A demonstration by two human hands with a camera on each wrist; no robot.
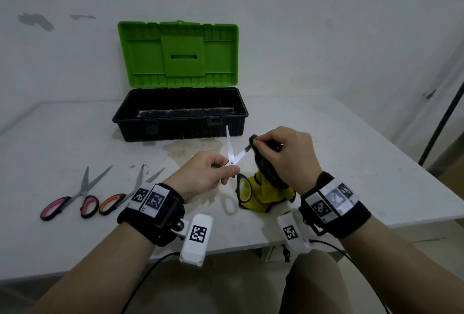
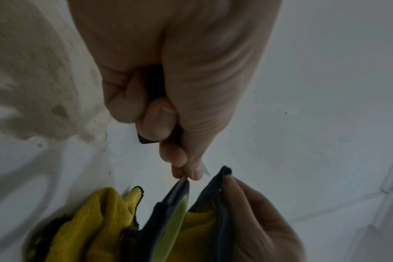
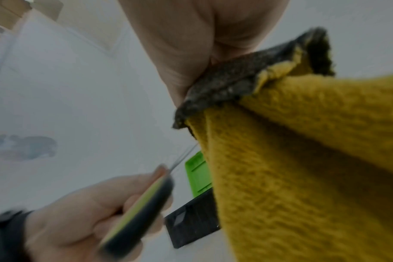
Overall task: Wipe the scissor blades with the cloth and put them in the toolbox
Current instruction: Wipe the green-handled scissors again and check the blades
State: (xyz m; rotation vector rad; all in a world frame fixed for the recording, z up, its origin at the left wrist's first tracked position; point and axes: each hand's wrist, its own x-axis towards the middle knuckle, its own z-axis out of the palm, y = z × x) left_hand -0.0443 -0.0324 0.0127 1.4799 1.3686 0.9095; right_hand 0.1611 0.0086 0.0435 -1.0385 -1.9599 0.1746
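Observation:
Scissors [image 1: 230, 148] with black and yellow-green handles are held above the table, blades spread apart. My left hand [image 1: 224, 170] grips them near the pivot, one handle loop hanging below. One blade points up at the toolbox; the other points right, its tip wrapped in the grey and yellow cloth [image 1: 270, 188]. My right hand [image 1: 262, 141] pinches that cloth around the blade tip, and the cloth's lower end rests on the table. In the left wrist view the handle [image 2: 173, 212] hangs before the cloth [image 2: 101, 221]. The right wrist view shows the cloth [image 3: 303, 141] close up.
The black toolbox [image 1: 179, 129] stands open behind my hands, its green lid [image 1: 178, 55] raised against the wall. Pink-handled scissors [image 1: 75, 198] and orange-handled scissors [image 1: 118, 198] lie at the left on the white table [image 1: 351, 163]. A dark pole [image 1: 442, 117] stands at the right.

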